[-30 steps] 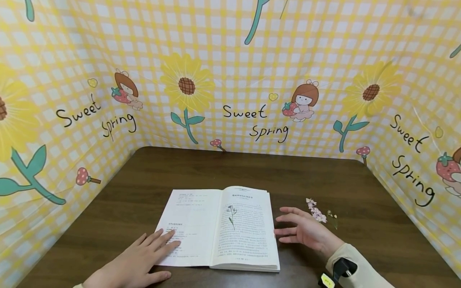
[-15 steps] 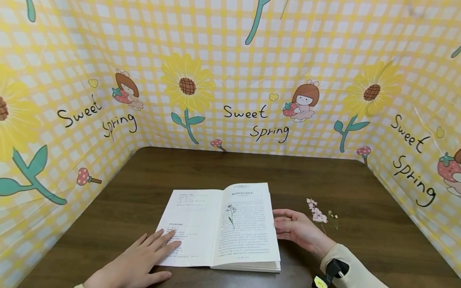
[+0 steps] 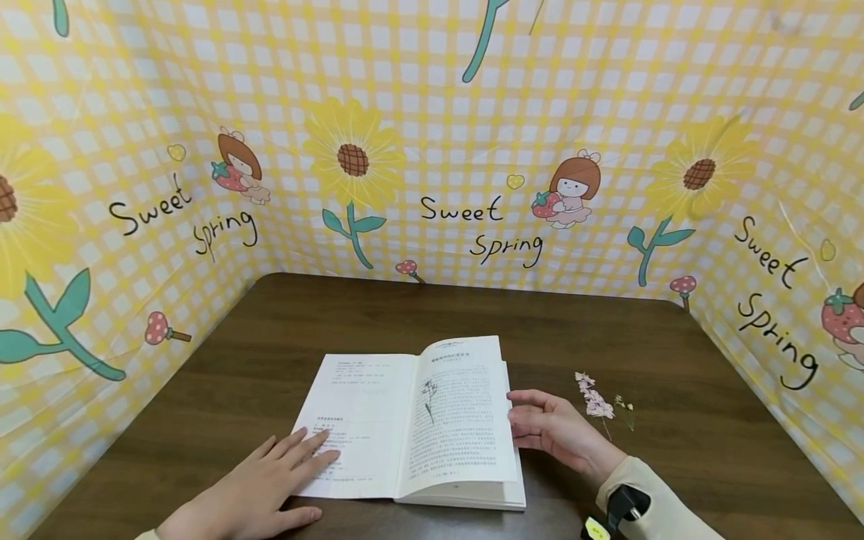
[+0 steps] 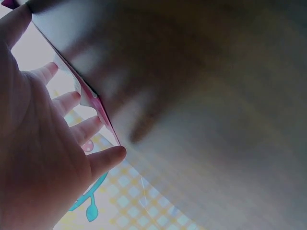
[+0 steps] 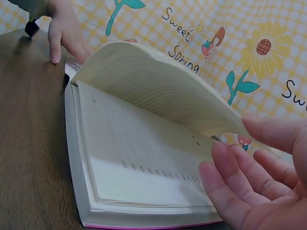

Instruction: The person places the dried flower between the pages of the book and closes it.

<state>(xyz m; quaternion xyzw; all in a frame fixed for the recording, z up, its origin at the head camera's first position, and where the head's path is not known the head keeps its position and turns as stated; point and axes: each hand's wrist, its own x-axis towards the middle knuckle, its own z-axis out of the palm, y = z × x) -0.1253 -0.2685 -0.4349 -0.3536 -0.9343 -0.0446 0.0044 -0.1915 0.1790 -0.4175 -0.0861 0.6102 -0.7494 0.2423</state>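
An open book lies on the dark wooden table, its left page flat. My left hand rests with spread, straight fingers on that page's lower left corner. In the left wrist view the book's pink cover edge runs along the fingertips. My right hand holds a page by its outer edge, thumb at the edge and fingers below. That page curves up off the thick stack of pages in the right wrist view. A thin flower sprig lies on the raised page.
Pink pressed flowers and a small pale sprig lie on the table, to the right of the book beyond my right hand. A yellow checked cloth with printed sunflowers stands around the table's back and sides.
My right hand has moved left to the book's outer edge and taken hold of a page. The page has lifted and tilted leftward with the sprig on it. The left hand stays put.
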